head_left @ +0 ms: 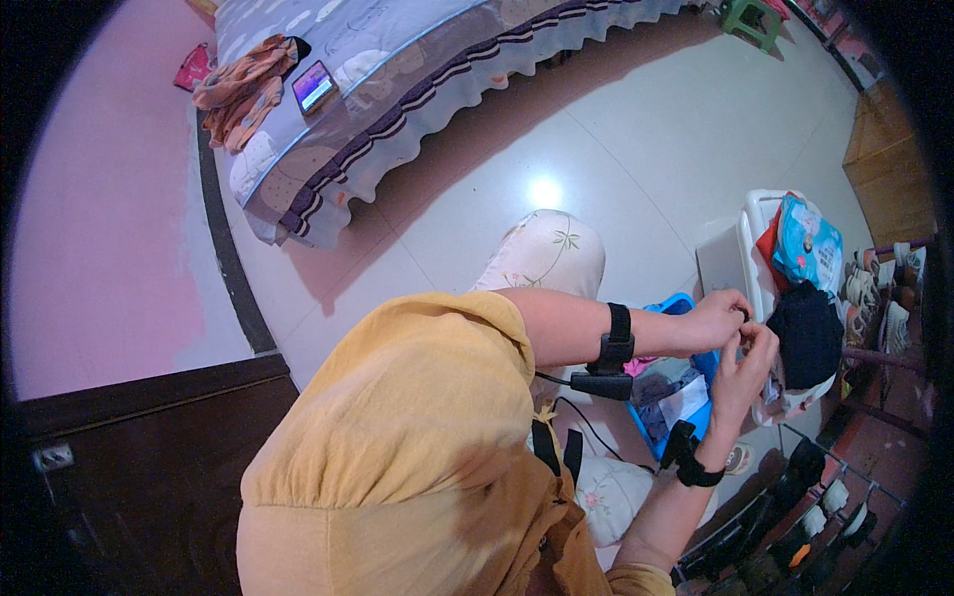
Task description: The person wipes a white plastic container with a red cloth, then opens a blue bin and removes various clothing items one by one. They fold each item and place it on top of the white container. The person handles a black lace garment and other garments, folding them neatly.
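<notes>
My left hand (713, 324) reaches across to the right with its fingers curled into a pinch. Close against its fingertips is my right hand (745, 375), thumb and fingers also drawn together. A tiny dark spot shows at the left fingertips, too small to name. Both hands are above the gap between a blue basket (646, 434) and a white bin (752, 260). Inside the basket lie a grey-blue cloth (657, 409), a white piece (686, 399) and something pink. Black cloth (807, 333) is heaped on the bin, beside a light-blue printed package (807, 246) and something red (767, 248).
Shoes (863, 288) fill a rack at the far right, with more on a lower rack (830, 512). A bed (397, 60) with a phone (314, 87) and an orange garment (243, 89) stands at the back left. A green stool (752, 22) is far off. A black cable (596, 429) hangs by my left wrist.
</notes>
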